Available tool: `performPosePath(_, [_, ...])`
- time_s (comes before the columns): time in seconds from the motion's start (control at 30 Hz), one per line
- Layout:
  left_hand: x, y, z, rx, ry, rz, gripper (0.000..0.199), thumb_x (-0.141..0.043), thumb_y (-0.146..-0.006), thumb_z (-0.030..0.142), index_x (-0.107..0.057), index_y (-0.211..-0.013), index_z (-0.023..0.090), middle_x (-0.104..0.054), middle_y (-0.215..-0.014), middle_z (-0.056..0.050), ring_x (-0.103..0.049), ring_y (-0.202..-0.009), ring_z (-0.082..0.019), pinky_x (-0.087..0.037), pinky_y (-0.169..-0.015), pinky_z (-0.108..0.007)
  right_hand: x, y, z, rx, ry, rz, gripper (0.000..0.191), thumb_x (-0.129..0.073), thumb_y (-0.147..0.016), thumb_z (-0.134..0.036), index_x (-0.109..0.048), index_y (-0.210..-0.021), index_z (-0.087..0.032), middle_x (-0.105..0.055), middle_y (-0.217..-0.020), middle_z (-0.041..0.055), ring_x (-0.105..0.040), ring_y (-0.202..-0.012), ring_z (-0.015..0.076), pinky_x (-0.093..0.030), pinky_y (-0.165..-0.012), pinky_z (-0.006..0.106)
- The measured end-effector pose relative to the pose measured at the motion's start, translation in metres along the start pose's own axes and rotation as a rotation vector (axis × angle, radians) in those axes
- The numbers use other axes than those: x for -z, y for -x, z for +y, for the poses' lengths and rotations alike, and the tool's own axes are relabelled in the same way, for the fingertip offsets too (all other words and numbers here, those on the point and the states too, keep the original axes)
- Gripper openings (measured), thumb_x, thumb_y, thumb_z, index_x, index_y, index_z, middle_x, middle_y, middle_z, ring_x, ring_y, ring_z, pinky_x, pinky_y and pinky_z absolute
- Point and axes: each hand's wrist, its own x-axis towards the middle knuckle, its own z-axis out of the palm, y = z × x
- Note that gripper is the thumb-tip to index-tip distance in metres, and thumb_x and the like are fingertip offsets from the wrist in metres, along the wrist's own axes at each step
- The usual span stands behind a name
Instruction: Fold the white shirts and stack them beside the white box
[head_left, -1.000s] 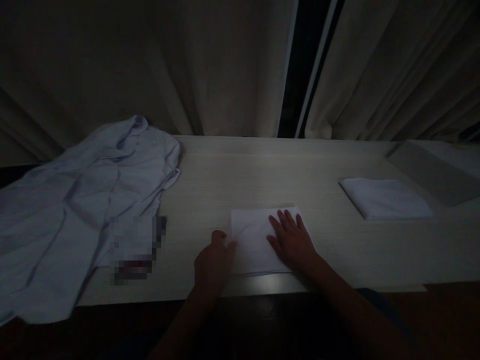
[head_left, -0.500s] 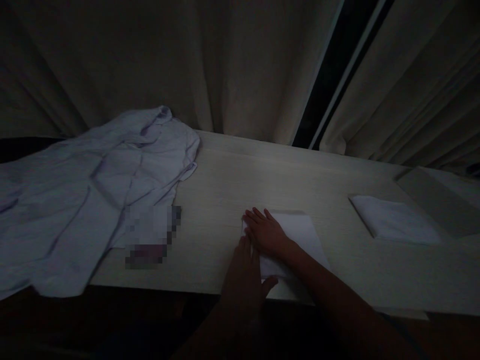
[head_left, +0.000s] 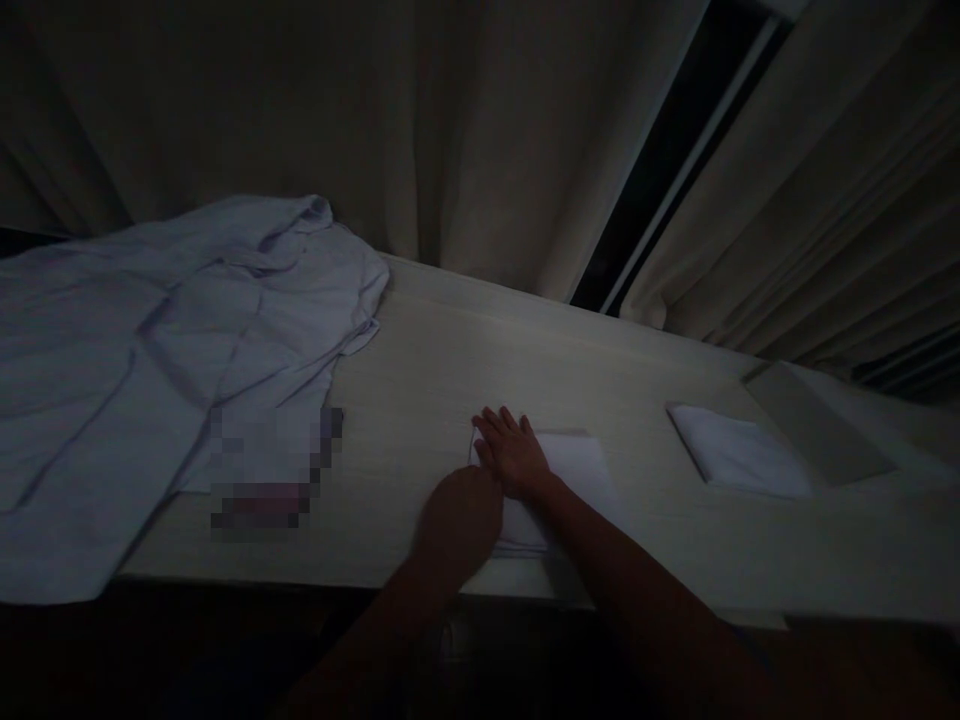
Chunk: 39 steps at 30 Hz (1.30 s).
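A folded white cloth (head_left: 577,465) lies on the table in front of me, with layered edges showing at its near side. My right hand (head_left: 514,455) rests flat over its far left part, fingers spread. Curled at the cloth's left edge, my left hand (head_left: 459,518) is closed on it; its fingertips are hidden beneath the knuckles. The two hands are nearly touching. My right forearm covers part of the cloth.
On the left, a large pale shirt (head_left: 225,320) is spread over the table (head_left: 480,350). Another folded white cloth (head_left: 742,450) lies to the right, beside a flat grey board (head_left: 817,425). Curtains (head_left: 495,140) hang along the back edge.
My left hand has gone from stretched fingers to a curled grip at the cloth's left edge. My right hand stays flat on the cloth. The view has shifted slightly.
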Motion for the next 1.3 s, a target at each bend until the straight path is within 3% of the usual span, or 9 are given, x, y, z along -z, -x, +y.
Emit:
performPosePath(0.1, [0.014, -0.017, -0.008, 0.023, 0.156, 0.108, 0.039, -0.027, -0.094, 0.026, -0.064, -0.097, 0.014, -0.067, -0.098, -0.014, -0.061, -0.098, -0.022, -0.046, -0.093, -0.039, 0.0, 0.001, 0.0, 0.006, -0.005, 0.006, 0.051, -0.019, -0.102, -0.045, -0.028, -0.15, -0.029, -0.024, -0.158, 0.0028, -0.013, -0.146, 0.0262, -0.016, -0.114, 0.056])
performPosePath(0.23, [0.012, -0.029, -0.013, 0.055, 0.382, 0.297, 0.04, -0.029, -0.095, 0.034, -0.055, -0.122, 0.017, -0.06, -0.128, -0.01, -0.054, -0.12, -0.018, -0.041, -0.105, -0.039, -0.006, 0.001, 0.002, 0.018, 0.016, 0.039, 0.054, -0.026, -0.101, -0.045, -0.027, -0.151, -0.027, -0.021, -0.159, 0.005, -0.012, -0.146, 0.0298, -0.013, -0.114, 0.059])
performPosePath(0.4, [-0.021, -0.02, -0.002, -0.091, 0.192, 0.18, 0.064, -0.034, -0.093, 0.049, -0.034, -0.144, 0.011, -0.031, -0.154, -0.018, -0.021, -0.146, -0.027, -0.027, -0.117, -0.048, -0.015, -0.002, 0.006, 0.033, 0.084, 0.047, 0.054, -0.03, -0.1, -0.046, -0.029, -0.151, -0.029, -0.023, -0.159, 0.0041, -0.01, -0.147, 0.0307, -0.006, -0.115, 0.059])
performPosePath(0.5, [-0.037, -0.01, -0.006, -0.085, 0.07, 0.151, 0.075, -0.033, -0.092, 0.055, -0.022, -0.149, 0.007, -0.022, -0.157, -0.021, -0.016, -0.147, -0.03, -0.024, -0.117, -0.05, -0.015, 0.0, 0.004, -0.01, 0.075, 0.084, 0.054, -0.028, -0.1, -0.047, -0.028, -0.151, -0.03, -0.024, -0.158, 0.0046, -0.012, -0.146, 0.0306, -0.007, -0.114, 0.061])
performPosePath(0.7, [-0.046, 0.001, -0.03, -0.084, -0.11, 0.129, 0.094, -0.034, -0.085, 0.069, -0.016, -0.15, 0.004, -0.022, -0.157, -0.022, -0.016, -0.146, -0.034, -0.015, -0.119, -0.051, -0.007, 0.003, 0.002, -0.047, -0.039, 0.074, 0.053, -0.016, -0.102, -0.048, -0.026, -0.151, -0.031, -0.027, -0.157, 0.0035, -0.02, -0.144, 0.028, -0.018, -0.113, 0.057])
performPosePath(0.9, [-0.05, 0.002, -0.031, -0.054, -0.221, 0.131, 0.096, -0.029, -0.081, 0.075, -0.027, -0.148, 0.006, -0.029, -0.154, -0.022, -0.015, -0.147, -0.034, -0.007, -0.119, -0.054, 0.0, 0.012, 0.006, 0.012, -0.039, 0.041, 0.064, -0.013, -0.1, -0.055, -0.02, -0.153, -0.021, -0.019, -0.16, 0.0059, -0.011, -0.147, 0.0252, -0.012, -0.117, 0.051])
performPosePath(1.0, [-0.05, 0.002, -0.03, -0.044, -0.244, 0.12, 0.096, -0.027, -0.081, 0.075, -0.032, -0.146, 0.005, -0.029, -0.154, -0.022, -0.017, -0.146, -0.035, -0.006, -0.119, -0.054, 0.0, 0.042, 0.027, -0.009, 0.003, 0.062, 0.075, -0.014, -0.097, -0.063, -0.021, -0.153, -0.015, -0.016, -0.16, 0.0089, -0.006, -0.147, 0.0256, -0.007, -0.118, 0.048])
performPosePath(1.17, [-0.049, 0.003, -0.029, -0.024, -0.286, 0.094, 0.1, -0.024, -0.08, 0.076, -0.03, -0.146, 0.001, -0.026, -0.155, -0.023, -0.016, -0.146, -0.036, -0.005, -0.118, -0.055, -0.007, 0.096, 0.091, -0.365, 0.005, 0.055, 0.088, -0.013, -0.093, -0.07, -0.019, -0.153, -0.005, -0.013, -0.159, 0.0168, -0.007, -0.147, 0.0291, -0.013, -0.117, 0.048])
performPosePath(1.3, [-0.04, -0.001, -0.025, -0.01, -0.33, 0.058, 0.102, -0.026, -0.077, 0.079, -0.036, -0.144, 0.002, -0.028, -0.154, -0.023, -0.018, -0.146, -0.036, -0.005, -0.118, -0.056, -0.013, 0.105, 0.114, -0.411, 0.0, 0.058, 0.088, -0.012, -0.093, -0.069, -0.016, -0.153, -0.005, -0.009, -0.159, 0.0159, -0.003, -0.147, 0.0287, -0.012, -0.117, 0.047])
